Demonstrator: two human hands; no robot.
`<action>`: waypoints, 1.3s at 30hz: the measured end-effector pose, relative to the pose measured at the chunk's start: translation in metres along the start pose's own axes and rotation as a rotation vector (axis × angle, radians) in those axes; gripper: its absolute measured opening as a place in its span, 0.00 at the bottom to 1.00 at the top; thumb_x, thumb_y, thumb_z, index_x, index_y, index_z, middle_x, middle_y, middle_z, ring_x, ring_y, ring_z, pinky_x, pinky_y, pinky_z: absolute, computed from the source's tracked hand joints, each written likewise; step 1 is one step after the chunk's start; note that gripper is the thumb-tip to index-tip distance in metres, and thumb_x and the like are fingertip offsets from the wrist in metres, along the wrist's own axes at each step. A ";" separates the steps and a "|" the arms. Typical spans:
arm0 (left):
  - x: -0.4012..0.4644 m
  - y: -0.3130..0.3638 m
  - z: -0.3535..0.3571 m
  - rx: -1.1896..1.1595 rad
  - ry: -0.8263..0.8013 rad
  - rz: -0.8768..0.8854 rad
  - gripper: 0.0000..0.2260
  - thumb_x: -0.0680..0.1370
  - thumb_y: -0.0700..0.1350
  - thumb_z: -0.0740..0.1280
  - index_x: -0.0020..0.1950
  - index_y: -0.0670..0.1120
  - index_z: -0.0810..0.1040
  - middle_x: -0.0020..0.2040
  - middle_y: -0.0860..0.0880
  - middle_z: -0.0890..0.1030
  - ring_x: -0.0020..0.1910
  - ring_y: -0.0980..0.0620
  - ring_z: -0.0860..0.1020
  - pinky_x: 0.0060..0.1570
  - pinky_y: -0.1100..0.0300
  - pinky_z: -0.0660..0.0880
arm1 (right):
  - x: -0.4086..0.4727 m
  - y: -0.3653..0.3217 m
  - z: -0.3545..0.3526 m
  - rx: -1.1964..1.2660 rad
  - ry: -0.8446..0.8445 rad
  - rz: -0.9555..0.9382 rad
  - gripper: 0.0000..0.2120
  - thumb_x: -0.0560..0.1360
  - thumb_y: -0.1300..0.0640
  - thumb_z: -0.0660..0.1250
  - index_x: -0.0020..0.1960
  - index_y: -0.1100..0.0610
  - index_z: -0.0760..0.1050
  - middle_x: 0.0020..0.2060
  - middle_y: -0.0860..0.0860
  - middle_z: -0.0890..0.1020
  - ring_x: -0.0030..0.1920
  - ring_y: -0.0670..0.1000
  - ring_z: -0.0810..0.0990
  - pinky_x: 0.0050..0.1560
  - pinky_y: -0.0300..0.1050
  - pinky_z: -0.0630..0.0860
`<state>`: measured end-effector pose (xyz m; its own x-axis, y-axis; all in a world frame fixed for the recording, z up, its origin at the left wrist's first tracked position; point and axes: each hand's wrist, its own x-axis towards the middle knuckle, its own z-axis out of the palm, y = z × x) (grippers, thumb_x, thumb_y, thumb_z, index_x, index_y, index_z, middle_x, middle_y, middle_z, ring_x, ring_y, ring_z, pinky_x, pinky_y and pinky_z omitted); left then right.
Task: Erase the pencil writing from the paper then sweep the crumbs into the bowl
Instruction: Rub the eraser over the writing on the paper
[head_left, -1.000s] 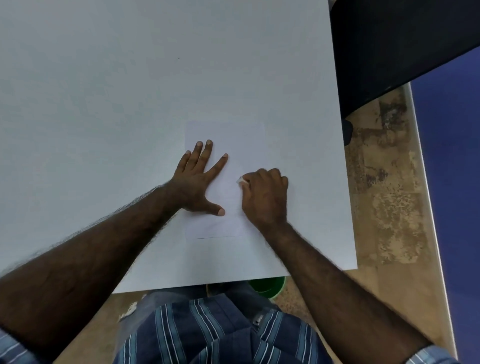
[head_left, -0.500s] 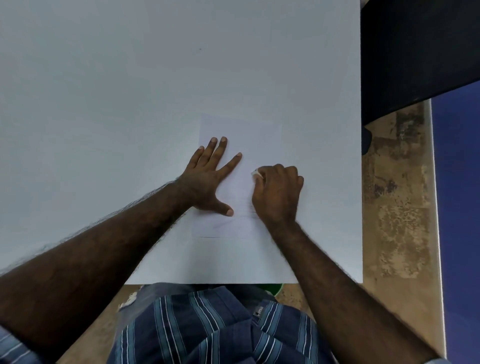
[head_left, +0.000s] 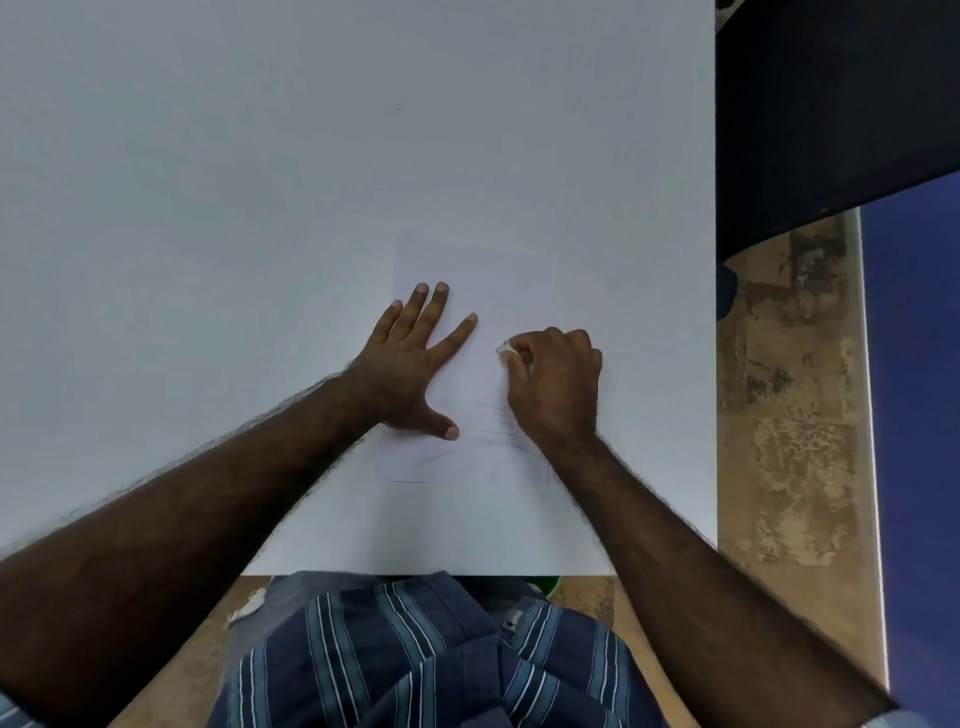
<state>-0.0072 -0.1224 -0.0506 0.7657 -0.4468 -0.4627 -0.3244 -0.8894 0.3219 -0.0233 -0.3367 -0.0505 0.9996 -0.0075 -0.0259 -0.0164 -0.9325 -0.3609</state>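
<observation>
A white sheet of paper (head_left: 493, 270) lies on the white table (head_left: 208, 208), near its front right. Faint pencil lines show on the sheet's lower part. My left hand (head_left: 410, 369) lies flat with spread fingers on the left half of the paper. My right hand (head_left: 556, 384) is curled over the paper's right half and pinches a small white eraser (head_left: 503, 347), whose tip touches the sheet. A sliver of the green bowl (head_left: 551, 583) shows below the table's front edge. No crumbs can be made out.
The table's right edge runs close to my right hand, with worn tan floor (head_left: 795, 415) beyond it. A black panel (head_left: 831, 104) stands at the upper right and a blue surface (head_left: 919, 415) at the far right. My striped shirt fills the bottom.
The view has shifted, so more of the table's front shows and less of the green bowl. Both hands stay on the paper; the right hand with the eraser has barely moved.
</observation>
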 end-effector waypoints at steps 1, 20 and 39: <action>0.000 0.003 -0.001 0.006 -0.003 -0.010 0.64 0.64 0.77 0.71 0.81 0.57 0.30 0.78 0.44 0.24 0.77 0.42 0.25 0.78 0.44 0.33 | 0.000 0.001 0.000 0.035 -0.007 0.012 0.03 0.80 0.51 0.71 0.50 0.49 0.83 0.45 0.45 0.84 0.52 0.54 0.76 0.54 0.52 0.68; 0.006 0.042 0.012 -0.134 0.078 -0.128 0.60 0.70 0.71 0.72 0.82 0.48 0.33 0.80 0.44 0.27 0.79 0.43 0.29 0.80 0.46 0.36 | -0.048 0.004 0.003 -0.069 -0.080 -0.324 0.05 0.79 0.56 0.71 0.54 0.52 0.85 0.47 0.49 0.84 0.48 0.55 0.78 0.49 0.51 0.70; 0.008 0.044 0.010 -0.108 0.043 -0.139 0.60 0.70 0.68 0.74 0.82 0.54 0.32 0.79 0.44 0.25 0.79 0.42 0.28 0.78 0.46 0.36 | -0.013 0.014 -0.007 -0.148 0.087 -0.075 0.05 0.80 0.55 0.68 0.48 0.51 0.82 0.43 0.48 0.83 0.47 0.55 0.76 0.47 0.52 0.67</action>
<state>-0.0209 -0.1655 -0.0484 0.8231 -0.3131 -0.4738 -0.1535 -0.9259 0.3452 -0.0360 -0.3520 -0.0486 0.9961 0.0389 0.0791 0.0554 -0.9745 -0.2173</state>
